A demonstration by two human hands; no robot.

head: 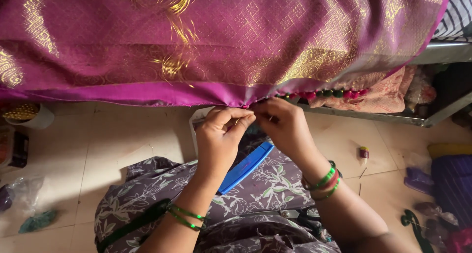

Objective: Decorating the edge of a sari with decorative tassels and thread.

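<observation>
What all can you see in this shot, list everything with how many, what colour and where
fabric: one, magenta with gold woven patterns, draped across the top
bead edging: one row, red and green, along the fabric hem at right
flat plastic piece: one, blue, on the lap below the hands
scissors: one pair, dark handles, on the lap
thread spool: one, red, on the floor at right
cup: one, white, holding gold material, far left
bangles: several, green and red, on both wrists
left hand: pinching the hem
right hand: pinching the hem beside it
</observation>
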